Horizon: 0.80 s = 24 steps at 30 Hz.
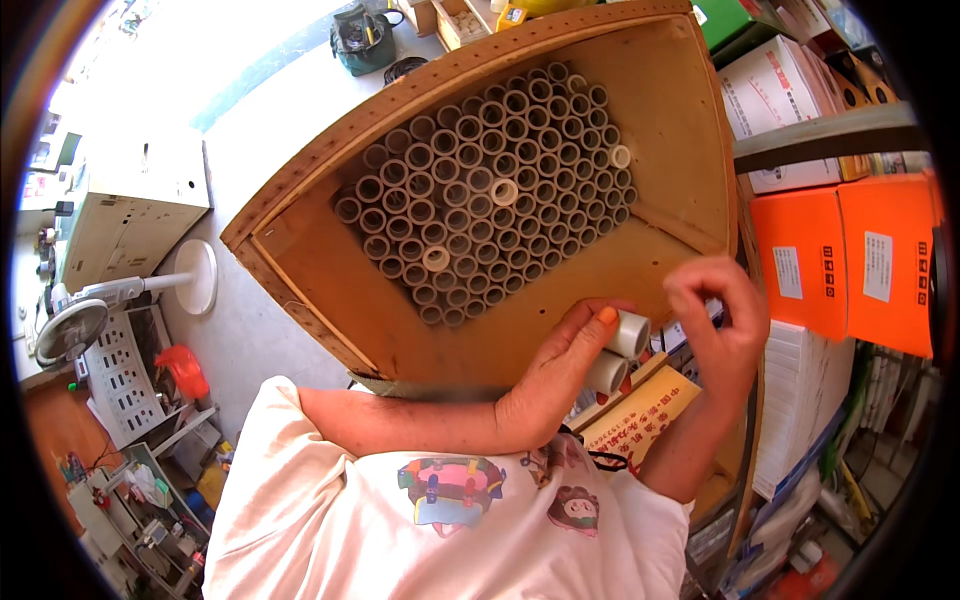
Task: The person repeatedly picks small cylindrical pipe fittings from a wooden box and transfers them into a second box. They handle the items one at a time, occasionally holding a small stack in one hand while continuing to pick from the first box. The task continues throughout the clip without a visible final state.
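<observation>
My left hand is closed around two short, thick-walled, pale grey tubes, an upper tube and a lower tube lying side by side. Something orange shows at a fingertip of that hand. To their right, my right hand is raised apart from them with its fingers curled in toward the thumb; whatever it may pinch is too small to make out. In front stands a large tan box with a studded rim. Rows of similar tubes stand on end, packed together, in its far part.
Below my hands lies a yellow card or carton with red print. Orange boxes and white cartons are stacked at right, beside a metal rail. A fan and a white cabinet stand left.
</observation>
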Each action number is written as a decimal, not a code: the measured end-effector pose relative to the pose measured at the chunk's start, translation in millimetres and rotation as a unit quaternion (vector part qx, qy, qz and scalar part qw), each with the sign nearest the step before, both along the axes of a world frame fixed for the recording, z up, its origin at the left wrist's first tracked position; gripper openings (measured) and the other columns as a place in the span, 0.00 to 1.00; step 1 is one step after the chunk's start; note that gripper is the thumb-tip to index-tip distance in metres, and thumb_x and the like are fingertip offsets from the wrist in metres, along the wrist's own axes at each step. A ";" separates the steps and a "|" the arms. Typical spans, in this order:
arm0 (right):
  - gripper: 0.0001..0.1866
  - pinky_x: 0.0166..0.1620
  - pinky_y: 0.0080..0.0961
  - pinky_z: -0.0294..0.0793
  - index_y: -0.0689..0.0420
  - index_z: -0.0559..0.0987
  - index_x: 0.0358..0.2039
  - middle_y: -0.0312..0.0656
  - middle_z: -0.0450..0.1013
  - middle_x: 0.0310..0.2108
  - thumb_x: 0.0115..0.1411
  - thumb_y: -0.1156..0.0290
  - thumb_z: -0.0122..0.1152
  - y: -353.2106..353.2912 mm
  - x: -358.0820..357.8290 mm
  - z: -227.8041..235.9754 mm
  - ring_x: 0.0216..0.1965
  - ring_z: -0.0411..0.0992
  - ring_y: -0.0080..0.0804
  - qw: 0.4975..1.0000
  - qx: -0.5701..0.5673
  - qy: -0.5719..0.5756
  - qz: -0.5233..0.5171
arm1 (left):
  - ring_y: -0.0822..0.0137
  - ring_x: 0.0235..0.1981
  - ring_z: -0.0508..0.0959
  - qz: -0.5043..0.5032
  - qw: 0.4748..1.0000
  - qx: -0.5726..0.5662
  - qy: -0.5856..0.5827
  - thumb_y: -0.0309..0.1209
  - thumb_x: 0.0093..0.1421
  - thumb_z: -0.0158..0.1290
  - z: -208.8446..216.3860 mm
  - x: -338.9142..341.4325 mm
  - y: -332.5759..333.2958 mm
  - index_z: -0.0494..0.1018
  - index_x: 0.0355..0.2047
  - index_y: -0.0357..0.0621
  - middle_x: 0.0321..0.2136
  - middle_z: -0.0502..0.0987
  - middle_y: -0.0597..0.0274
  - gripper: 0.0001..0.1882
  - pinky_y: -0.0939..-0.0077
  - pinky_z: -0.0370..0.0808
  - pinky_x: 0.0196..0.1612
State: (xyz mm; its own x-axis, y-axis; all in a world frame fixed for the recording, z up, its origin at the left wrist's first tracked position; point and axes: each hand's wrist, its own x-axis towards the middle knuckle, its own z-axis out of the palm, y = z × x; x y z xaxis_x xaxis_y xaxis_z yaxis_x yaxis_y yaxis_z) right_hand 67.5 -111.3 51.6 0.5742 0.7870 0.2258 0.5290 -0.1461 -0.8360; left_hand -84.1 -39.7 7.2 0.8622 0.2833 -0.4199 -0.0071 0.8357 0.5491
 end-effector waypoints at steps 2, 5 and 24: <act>0.10 0.28 0.17 0.68 0.58 0.79 0.28 0.36 0.72 0.25 0.44 0.75 0.70 -18.9 -13.2 5.8 0.24 0.68 0.19 0.999 -0.007 -0.015 0.027 | 0.72 0.30 0.72 0.007 1.000 -0.015 -0.008 0.46 0.68 0.36 2.4 1.2 1.0 0.64 0.52 0.43 0.36 0.73 0.61 0.22 0.80 0.70 0.32; 0.12 0.26 0.17 0.68 0.58 0.79 0.28 0.37 0.71 0.25 0.41 0.75 0.73 -19.6 -27.3 7.8 0.23 0.68 0.21 0.998 -0.031 -0.041 0.028 | 0.73 0.30 0.72 0.000 1.000 -0.001 -0.006 0.46 0.68 0.36 3.0 0.1 -1.0 0.64 0.51 0.43 0.36 0.72 0.62 0.22 0.82 0.68 0.30; 0.08 0.28 0.21 0.68 0.60 0.79 0.31 0.39 0.71 0.24 0.52 0.70 0.65 84.5 43.2 -44.1 0.24 0.70 0.25 0.986 -0.007 -0.131 -0.102 | 0.67 0.33 0.72 -0.024 0.999 -0.015 -0.040 0.46 0.68 0.35 1.3 -2.3 0.7 0.63 0.51 0.40 0.35 0.72 0.57 0.23 0.77 0.69 0.36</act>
State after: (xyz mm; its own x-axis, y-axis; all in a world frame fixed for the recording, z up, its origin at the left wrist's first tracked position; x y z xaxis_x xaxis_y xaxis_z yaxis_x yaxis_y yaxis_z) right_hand 110.7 -26.8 7.5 0.6438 0.6660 0.3768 0.6850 -0.2821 -0.6717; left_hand -86.4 -39.0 8.5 0.9058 0.2286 -0.3566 -0.0095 0.8527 0.5224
